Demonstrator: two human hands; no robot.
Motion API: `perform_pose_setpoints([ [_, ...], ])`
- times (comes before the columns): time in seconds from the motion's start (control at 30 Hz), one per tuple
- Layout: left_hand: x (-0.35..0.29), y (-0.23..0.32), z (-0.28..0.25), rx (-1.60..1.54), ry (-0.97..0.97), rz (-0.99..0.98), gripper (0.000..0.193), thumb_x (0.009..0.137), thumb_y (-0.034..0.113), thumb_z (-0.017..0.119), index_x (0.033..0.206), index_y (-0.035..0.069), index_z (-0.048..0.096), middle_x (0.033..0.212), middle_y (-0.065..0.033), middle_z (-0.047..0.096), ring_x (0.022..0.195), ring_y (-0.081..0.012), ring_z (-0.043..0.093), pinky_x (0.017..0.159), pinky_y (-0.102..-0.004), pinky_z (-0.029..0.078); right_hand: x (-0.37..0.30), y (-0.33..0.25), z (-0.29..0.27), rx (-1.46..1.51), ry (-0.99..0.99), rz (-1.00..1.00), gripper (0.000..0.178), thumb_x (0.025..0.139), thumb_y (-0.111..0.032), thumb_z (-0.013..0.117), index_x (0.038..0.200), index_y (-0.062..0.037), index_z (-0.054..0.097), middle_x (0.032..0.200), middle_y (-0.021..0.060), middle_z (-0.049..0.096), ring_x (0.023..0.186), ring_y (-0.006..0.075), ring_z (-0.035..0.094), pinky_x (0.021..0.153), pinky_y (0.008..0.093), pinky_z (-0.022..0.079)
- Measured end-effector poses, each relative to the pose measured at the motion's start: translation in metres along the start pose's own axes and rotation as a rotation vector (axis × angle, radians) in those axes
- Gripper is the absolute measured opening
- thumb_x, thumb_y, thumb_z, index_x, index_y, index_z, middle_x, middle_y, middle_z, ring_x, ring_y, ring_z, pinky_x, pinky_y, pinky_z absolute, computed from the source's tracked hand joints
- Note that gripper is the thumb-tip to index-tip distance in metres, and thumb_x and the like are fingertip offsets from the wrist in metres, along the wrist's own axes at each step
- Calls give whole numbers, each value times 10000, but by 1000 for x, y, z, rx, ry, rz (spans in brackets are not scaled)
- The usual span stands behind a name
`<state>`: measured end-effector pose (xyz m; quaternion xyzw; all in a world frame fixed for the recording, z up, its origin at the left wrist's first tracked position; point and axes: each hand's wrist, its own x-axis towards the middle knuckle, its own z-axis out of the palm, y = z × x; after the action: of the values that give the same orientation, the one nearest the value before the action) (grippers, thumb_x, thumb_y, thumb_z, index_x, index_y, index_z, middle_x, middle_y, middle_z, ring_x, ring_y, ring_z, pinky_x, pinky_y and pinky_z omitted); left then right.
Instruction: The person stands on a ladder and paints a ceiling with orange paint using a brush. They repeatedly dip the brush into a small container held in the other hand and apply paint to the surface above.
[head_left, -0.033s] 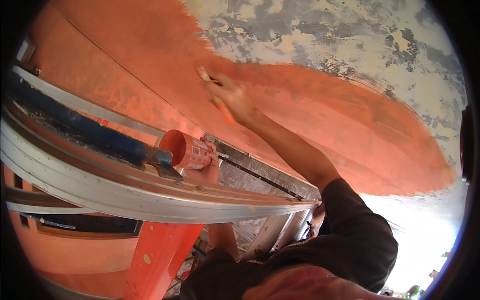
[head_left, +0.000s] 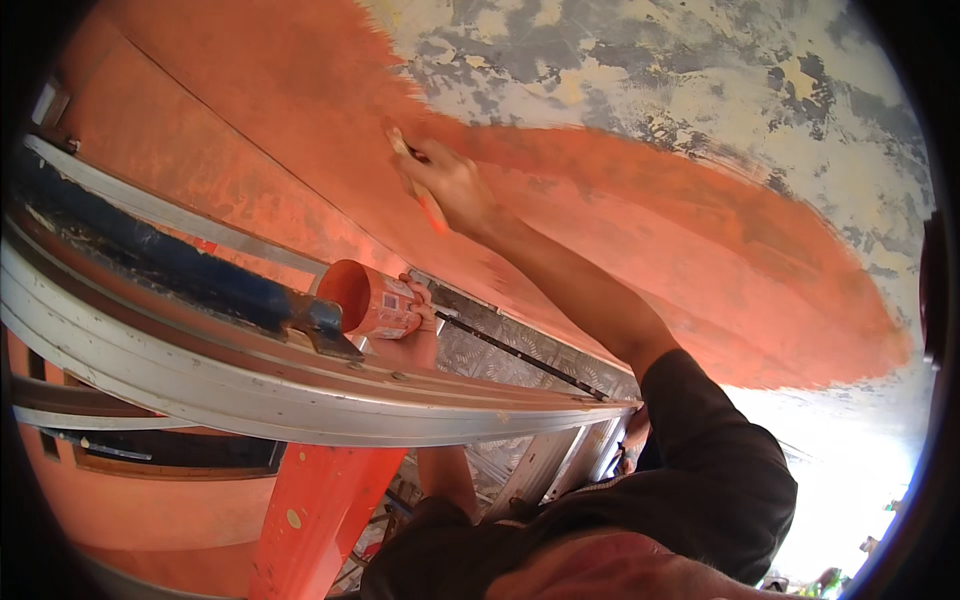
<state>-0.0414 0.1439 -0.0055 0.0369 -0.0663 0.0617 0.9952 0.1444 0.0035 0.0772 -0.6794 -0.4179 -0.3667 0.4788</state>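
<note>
My right hand [head_left: 455, 185] grips a paintbrush [head_left: 399, 141], its bristles against the freshly coated orange wall [head_left: 330, 110]. The brush's orange handle end pokes out below my palm. Lower down, my left hand [head_left: 421, 305] is wrapped round the base of an orange-stained paint can [head_left: 385, 302] with a label on its side. The can lies tilted, its mouth facing left; how much paint is inside cannot be made out. A metal rail partly covers my left forearm.
A silver ladder rail [head_left: 250, 408] crosses in front, with a worn blue metal bar [head_left: 180, 250] along it. Below stands a red-orange ladder leg [head_left: 320, 510]. A thin black rod [head_left: 520, 352] runs beside a patterned metal plate. Bare, patchy grey wall [head_left: 640, 60] spreads at upper right.
My right hand and the brush have shifted slightly left and up along the wall. My left hand and the paint can have hardly moved.
</note>
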Motion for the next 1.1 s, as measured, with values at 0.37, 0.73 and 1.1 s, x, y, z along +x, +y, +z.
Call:
perform_pose_setpoints([
  [0.37,6,-16,-17,-57,47,41,687,821,316,750,1365,-16,494,1337,-239,491,1241,-380,500,854,-403,559,-104,-63,-187,-393,605,109,157,963,-110,630,1044,20,665,1008,163,596,876,237,615,731,359,530],
  [0.73,28,-3,-31,-217,-133,-162,626,898,331,654,1438,63,482,1444,-214,443,1305,-379,454,944,-460,532,-23,-10,-87,-173,66,64,372,861,-78,651,1231,-108,634,1240,197,612,1031,332,673,817,419,578],
  [1.1,18,-15,9,-79,-98,-8,544,933,355,620,1394,81,528,1406,-204,486,1288,-372,470,965,-452,532,-187,-128,-249,-310,580,510,131,1011,-65,539,1074,19,617,1086,112,585,995,193,556,890,315,455],
])
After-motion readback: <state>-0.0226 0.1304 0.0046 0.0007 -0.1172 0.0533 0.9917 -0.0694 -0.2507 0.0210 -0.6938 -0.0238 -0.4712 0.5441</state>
